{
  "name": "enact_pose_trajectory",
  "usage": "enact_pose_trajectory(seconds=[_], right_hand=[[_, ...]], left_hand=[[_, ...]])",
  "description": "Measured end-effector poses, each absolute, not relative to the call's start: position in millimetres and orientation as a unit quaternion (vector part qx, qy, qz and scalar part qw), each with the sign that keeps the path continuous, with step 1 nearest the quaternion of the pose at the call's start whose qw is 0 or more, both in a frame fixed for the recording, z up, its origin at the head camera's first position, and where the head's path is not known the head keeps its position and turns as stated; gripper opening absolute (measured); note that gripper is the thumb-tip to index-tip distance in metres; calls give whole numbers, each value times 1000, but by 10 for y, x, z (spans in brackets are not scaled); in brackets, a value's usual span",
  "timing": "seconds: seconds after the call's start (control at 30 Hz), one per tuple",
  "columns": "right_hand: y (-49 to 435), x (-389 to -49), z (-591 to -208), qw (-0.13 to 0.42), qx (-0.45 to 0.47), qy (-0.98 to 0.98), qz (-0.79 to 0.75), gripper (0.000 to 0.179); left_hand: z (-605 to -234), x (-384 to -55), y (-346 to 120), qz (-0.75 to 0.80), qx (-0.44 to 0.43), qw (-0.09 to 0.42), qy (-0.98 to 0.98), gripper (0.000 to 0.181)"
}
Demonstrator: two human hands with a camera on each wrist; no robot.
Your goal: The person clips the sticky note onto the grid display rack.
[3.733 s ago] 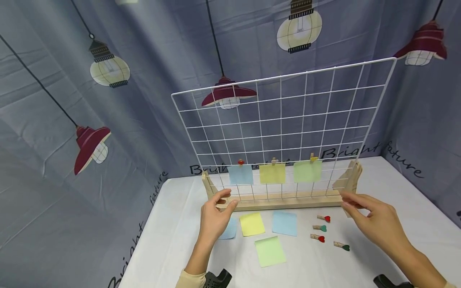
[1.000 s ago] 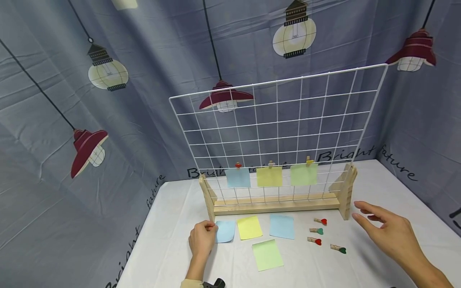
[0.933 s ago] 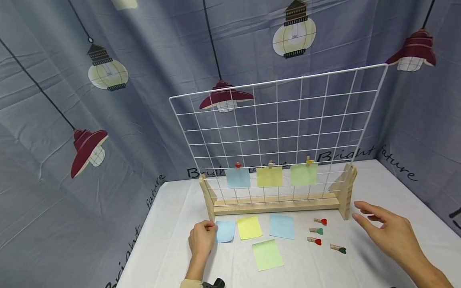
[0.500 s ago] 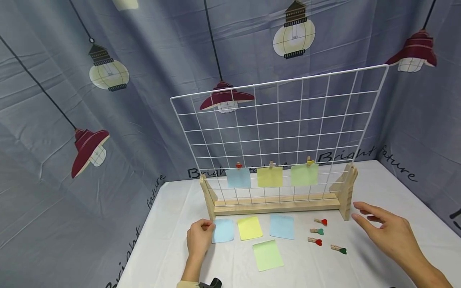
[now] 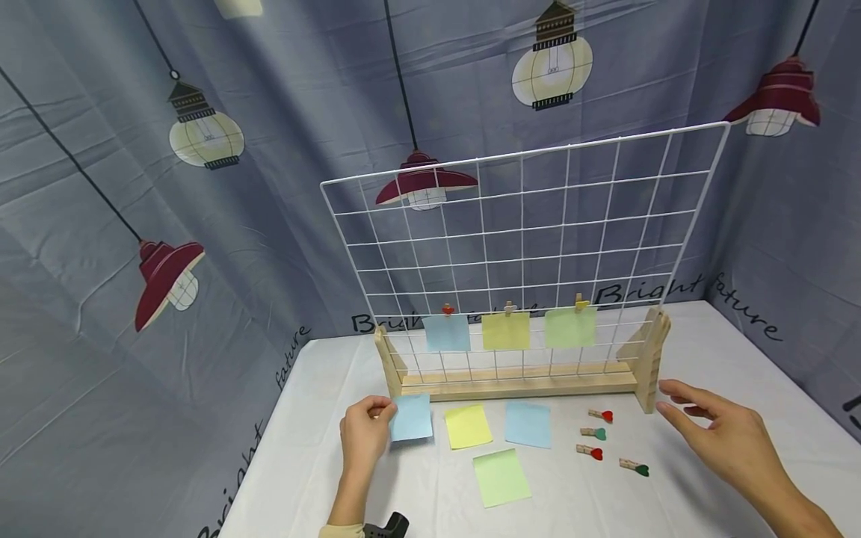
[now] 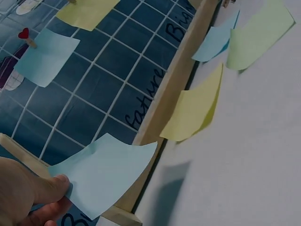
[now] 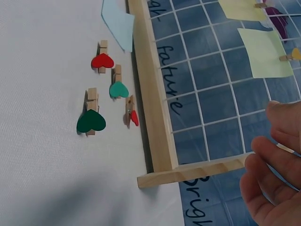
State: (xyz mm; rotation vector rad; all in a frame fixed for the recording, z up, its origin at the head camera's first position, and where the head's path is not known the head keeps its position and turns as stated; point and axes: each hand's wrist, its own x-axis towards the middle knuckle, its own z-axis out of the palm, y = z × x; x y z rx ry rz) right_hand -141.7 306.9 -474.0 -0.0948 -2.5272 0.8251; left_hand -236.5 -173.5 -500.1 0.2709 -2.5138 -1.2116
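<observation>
My left hand (image 5: 364,436) pinches a blue sticky note (image 5: 412,417) by its left edge. The note is lifted off the table, and its shadow falls below it; in the left wrist view the blue note (image 6: 104,175) spreads out from the thumb and fingers. Beside the right end of the wire grid rack (image 5: 525,224), my right hand (image 5: 732,441) hovers with loosely bent fingers and nothing between them. Nearest to it lie several small heart clothespins (image 5: 634,468), red and green, also in the right wrist view as clothespins (image 7: 91,120).
On the table lie a yellow note (image 5: 468,427), another blue note (image 5: 528,424) and a green note (image 5: 501,478). The rack's wooden base (image 5: 525,385) stands behind them. Blue, yellow and green notes (image 5: 506,331) hang clipped on the grid. A printed curtain (image 5: 282,187) hangs behind.
My left hand came down from before the rack to the left blue note, pinched it and raised it off the table. My right hand moved slightly down and right, then stayed nearly still.
</observation>
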Motion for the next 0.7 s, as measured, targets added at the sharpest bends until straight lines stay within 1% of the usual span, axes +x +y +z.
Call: enact_pose_trajectory(seconds=[0.17,0.37,0.53,0.7], right_hand=[[3070,-1412,-4754,238,-38,-922,303,36],[3061,-1417,-4774,212,-49,-928,304,40],[3046,-1420,-4794,195,-56,-930,305,41],[3052,-1406,-4853,203,-47,-928,308,36]], left_hand=[[-4827,-2342,-1718,-447,87,181,-872,5],[-4649,-2317,-1661,-458,76,197,-864,5],[-4550,-2313,-1581,-476,68,197,-854,4],[-4495,-2304,-1517,-489,61,197,-847,4]])
